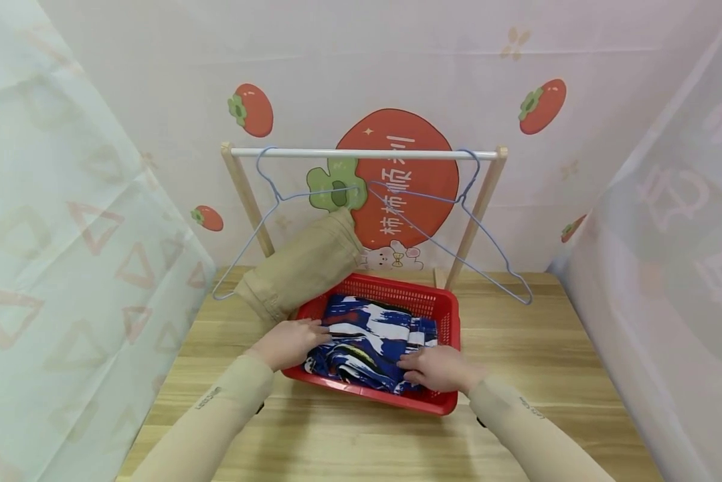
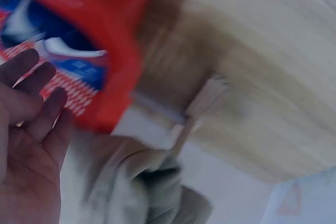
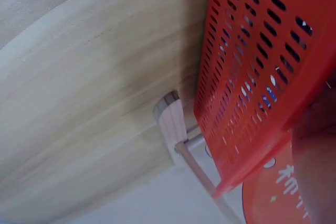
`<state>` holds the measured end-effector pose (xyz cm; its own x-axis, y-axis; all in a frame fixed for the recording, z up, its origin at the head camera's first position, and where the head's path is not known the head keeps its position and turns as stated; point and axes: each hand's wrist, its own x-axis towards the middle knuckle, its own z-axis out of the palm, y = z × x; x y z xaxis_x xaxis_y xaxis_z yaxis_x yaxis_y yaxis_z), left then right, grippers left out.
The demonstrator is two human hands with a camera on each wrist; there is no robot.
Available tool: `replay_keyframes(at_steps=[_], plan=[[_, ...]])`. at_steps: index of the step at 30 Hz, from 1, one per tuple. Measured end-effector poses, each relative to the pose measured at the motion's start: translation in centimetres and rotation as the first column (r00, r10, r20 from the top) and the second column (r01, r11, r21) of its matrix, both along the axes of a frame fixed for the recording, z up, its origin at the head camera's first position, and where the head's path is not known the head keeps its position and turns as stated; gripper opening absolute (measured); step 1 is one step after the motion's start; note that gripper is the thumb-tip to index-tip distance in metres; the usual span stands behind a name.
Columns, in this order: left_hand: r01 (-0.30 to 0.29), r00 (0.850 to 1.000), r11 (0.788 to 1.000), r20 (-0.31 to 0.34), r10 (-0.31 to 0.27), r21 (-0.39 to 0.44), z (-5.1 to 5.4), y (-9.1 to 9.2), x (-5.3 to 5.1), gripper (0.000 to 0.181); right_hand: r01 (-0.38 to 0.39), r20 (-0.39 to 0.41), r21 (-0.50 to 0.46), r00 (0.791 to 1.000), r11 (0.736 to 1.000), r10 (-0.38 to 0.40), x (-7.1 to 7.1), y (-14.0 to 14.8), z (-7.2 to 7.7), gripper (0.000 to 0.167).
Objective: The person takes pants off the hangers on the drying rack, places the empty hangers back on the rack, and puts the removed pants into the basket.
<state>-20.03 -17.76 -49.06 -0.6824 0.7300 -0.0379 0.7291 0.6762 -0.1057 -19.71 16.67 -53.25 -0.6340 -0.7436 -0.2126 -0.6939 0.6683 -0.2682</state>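
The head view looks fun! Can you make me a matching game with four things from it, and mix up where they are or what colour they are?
Things:
1. Basket
2. Patterned cloth
3. Two hangers
4. Plain garment

Places and colours:
A. Hooked over the white rail
B. Tan
C. Red, with little holes in its sides
D. Lying inside the basket, blue and white with bits of other colours

Right pairs:
1-C
2-D
3-A
4-B

Red persimmon print (image 1: 423, 175): sideways "柿柿顺利". Sleeve lettering (image 1: 209, 397): illegible.
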Motion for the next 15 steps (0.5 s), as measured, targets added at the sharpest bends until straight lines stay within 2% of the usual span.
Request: replay_keyframes(at_steps=[3,5,9,11,15], plan=[[0.025,0.998,0.995,-0.061,-0.019,0.096,2.2,0.2,0.6,0.036,0.025,-0.006,-0.060,1.000,0.998,-0.025,-0.3,0.6,0.8,0.037],[0.041,0.993,0.983,-0.116,-0.020,0.179,3.6,0.2,0.7,0.034,0.037,-0.008,-0.100,0.999,0.994,-0.038,-0.5,1.0,1.5,0.036],[0.054,0.973,0.936,-0.229,0.030,0.349,6.4,-0.9,0.7,0.035,0.067,-0.003,-0.162,0.998,0.984,-0.068,-0.9,1.7,2.7,0.037],[0.053,0.954,0.909,-0.290,0.076,0.413,7.7,-1.8,0.6,0.037,0.075,-0.016,-0.183,0.997,0.980,-0.079,-1.1,2.0,3.1,0.038],[0.036,0.892,0.871,-0.408,0.193,0.490,9.7,-4.1,0.6,0.039,0.102,-0.035,-0.223,0.993,0.970,-0.113,-1.5,2.4,4.2,0.041]])
